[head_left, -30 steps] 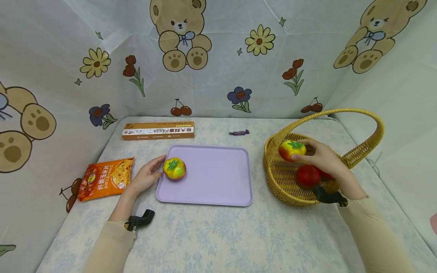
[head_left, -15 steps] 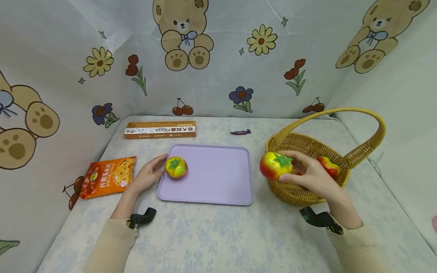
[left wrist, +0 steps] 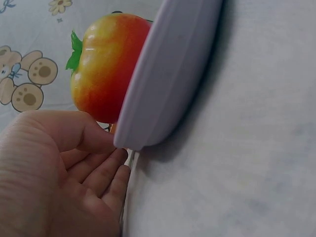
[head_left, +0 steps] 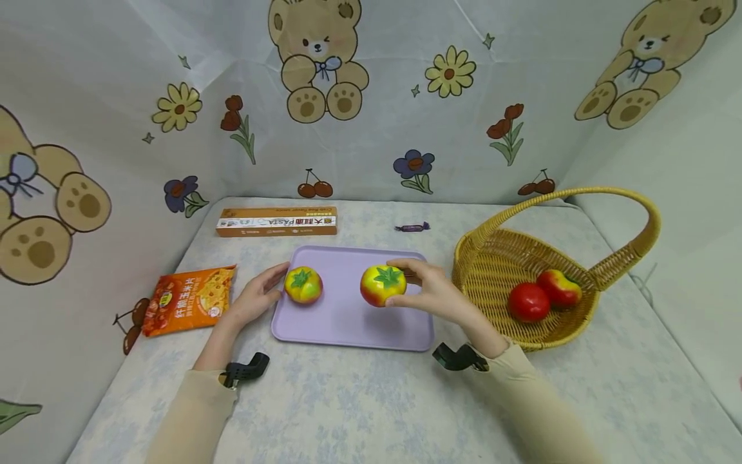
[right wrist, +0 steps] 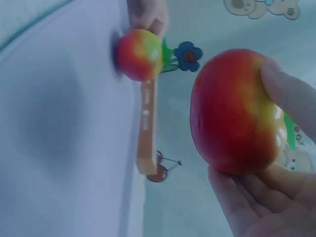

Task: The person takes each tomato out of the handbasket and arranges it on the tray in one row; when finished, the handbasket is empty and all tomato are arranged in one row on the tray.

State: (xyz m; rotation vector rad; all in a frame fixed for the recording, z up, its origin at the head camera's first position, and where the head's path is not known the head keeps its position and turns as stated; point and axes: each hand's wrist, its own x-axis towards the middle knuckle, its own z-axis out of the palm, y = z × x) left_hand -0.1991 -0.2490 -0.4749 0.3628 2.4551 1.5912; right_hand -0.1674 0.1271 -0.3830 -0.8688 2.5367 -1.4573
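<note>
In my right hand (head_left: 429,290) is a red-and-yellow toy persimmon with a green leafy top (head_left: 380,286), gripped between thumb and fingers above the right half of the lavender tray (head_left: 342,328). In the right wrist view, the held persimmon (right wrist: 237,113) stands apart from the tray surface, which carries a shadow. A second persimmon (head_left: 303,285) sits at the tray's left end. Beside it my left hand (head_left: 259,296) rests at the tray's left edge, fingers fairly straight. The left wrist view has the thumb (left wrist: 84,131) right at the tray rim (left wrist: 163,84).
At right stands a wicker basket (head_left: 481,283) with a tall handle, holding a red tomato-like fruit (head_left: 529,302) and a red-yellow fruit (head_left: 559,288). An orange snack bag (head_left: 188,301) lies at left. A pasta box (head_left: 277,222) and a purple-wrapped candy (head_left: 412,227) lie behind the tray.
My right hand has lifted the persimmon out of the basket and carried it left over the tray. The left hand has stayed at the tray's edge.
</note>
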